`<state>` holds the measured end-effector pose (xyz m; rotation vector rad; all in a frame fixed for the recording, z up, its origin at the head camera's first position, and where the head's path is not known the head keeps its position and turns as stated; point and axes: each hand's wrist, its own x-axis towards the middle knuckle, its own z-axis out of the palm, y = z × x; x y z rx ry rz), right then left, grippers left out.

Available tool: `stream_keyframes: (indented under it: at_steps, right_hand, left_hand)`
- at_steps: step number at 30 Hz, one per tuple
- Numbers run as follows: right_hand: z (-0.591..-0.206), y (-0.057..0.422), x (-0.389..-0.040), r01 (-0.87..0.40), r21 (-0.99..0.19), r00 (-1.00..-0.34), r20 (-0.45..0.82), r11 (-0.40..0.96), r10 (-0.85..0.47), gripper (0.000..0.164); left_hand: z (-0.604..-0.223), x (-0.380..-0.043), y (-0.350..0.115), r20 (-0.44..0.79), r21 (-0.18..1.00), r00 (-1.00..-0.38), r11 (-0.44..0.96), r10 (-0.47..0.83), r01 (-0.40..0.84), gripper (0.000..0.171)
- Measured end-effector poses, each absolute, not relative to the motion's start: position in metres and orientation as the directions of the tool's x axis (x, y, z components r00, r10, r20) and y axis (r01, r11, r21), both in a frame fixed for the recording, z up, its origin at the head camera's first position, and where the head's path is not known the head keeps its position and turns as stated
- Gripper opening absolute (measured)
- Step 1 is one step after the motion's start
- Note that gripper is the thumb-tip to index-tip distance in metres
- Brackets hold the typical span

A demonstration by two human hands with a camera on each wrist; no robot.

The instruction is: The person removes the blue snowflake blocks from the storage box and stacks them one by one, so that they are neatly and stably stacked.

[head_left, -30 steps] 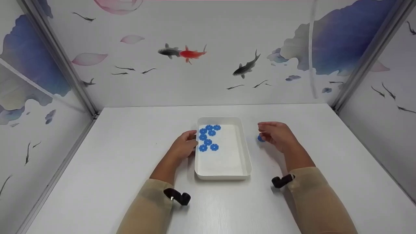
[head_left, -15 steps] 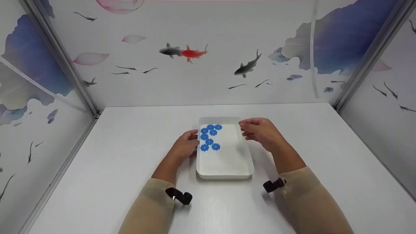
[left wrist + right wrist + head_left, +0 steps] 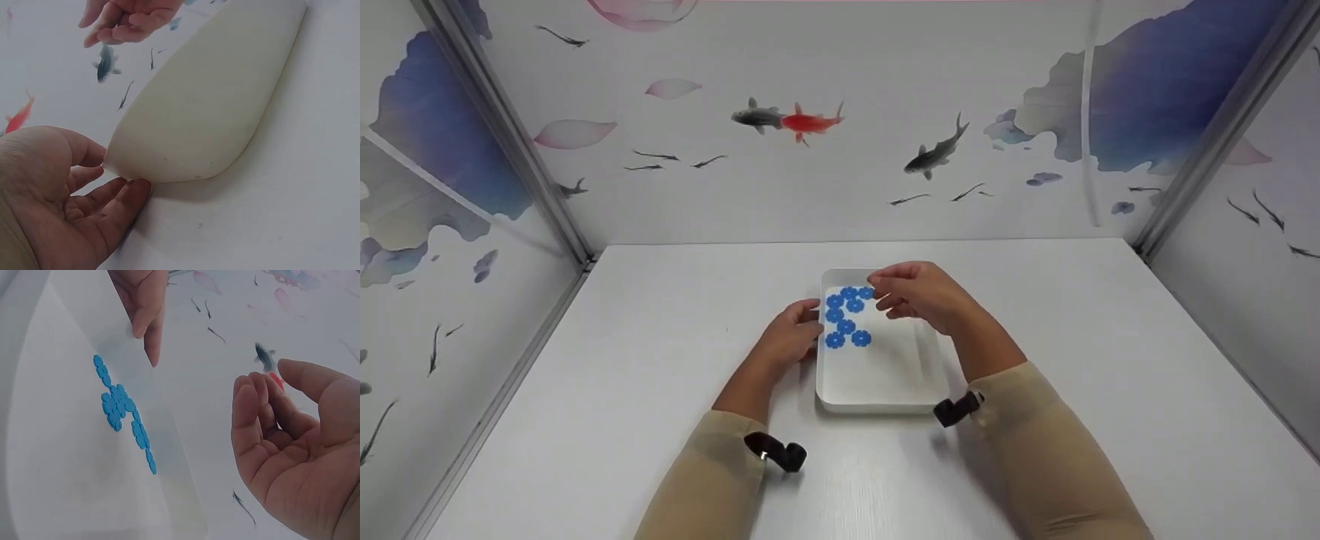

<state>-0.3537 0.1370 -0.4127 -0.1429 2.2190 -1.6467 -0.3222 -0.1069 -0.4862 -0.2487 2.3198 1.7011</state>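
A white rectangular tray lies on the table, holding several small blue flower-shaped pieces grouped along its left side and far left corner. My left hand grips the tray's left edge; in the left wrist view its fingertips sit at the rim and the lower edge of the tray wall. Over the far part of the tray hovers my right hand, close to the blue piece in the far row. Its fingers curl loosely, and the right wrist view shows nothing between the thumb and fingers.
White table surface surrounds the tray. A back wall and side walls printed with fish and leaves enclose it. Black wrist cameras stick out from both beige sleeves.
My right hand has moved left from the table beside the tray to above it. The blue piece seen under its fingers a second ago is out of sight. The left hand stays put.
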Motion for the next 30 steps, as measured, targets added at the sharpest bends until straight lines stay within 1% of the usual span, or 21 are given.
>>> stream_keyframes:
  at_steps: [11, 15, 19, 22, 25, 30]
  right_hand:
    - [-0.424, 0.119, -0.377, 0.144, -0.903, -0.879, -0.305, 0.406, -0.367, 0.029]
    - [-0.431, 0.116, -0.385, 0.169, -0.886, -0.856, -0.349, 0.433, -0.381, 0.036]
    - [-0.435, 0.117, -0.392, 0.167, -0.873, -0.85, -0.363, 0.457, -0.382, 0.042]
    - [-0.439, 0.119, -0.397, 0.152, -0.859, -0.838, -0.374, 0.488, -0.397, 0.04]
    - [-0.444, 0.12, -0.402, 0.121, -0.839, -0.813, -0.391, 0.531, -0.432, 0.037]
    - [-0.455, 0.121, -0.408, 0.076, -0.809, -0.784, -0.41, 0.583, -0.467, 0.033]
  left_hand:
    - [-0.489, -0.324, -0.109, -0.295, 0.916, -0.955, 0.292, 0.023, -0.276, 0.057]
    - [-0.488, -0.324, -0.109, -0.294, 0.916, -0.956, 0.291, 0.021, -0.275, 0.056]
    - [-0.488, -0.323, -0.107, -0.3, 0.913, -0.954, 0.292, 0.013, -0.284, 0.056]
    - [-0.487, -0.323, -0.106, -0.309, 0.906, -0.951, 0.304, 0.001, -0.294, 0.055]
    - [-0.487, -0.323, -0.106, -0.315, 0.901, -0.949, 0.313, -0.009, -0.302, 0.055]
    - [-0.486, -0.322, -0.108, -0.29, 0.915, -0.957, 0.3, 0.019, -0.271, 0.057]
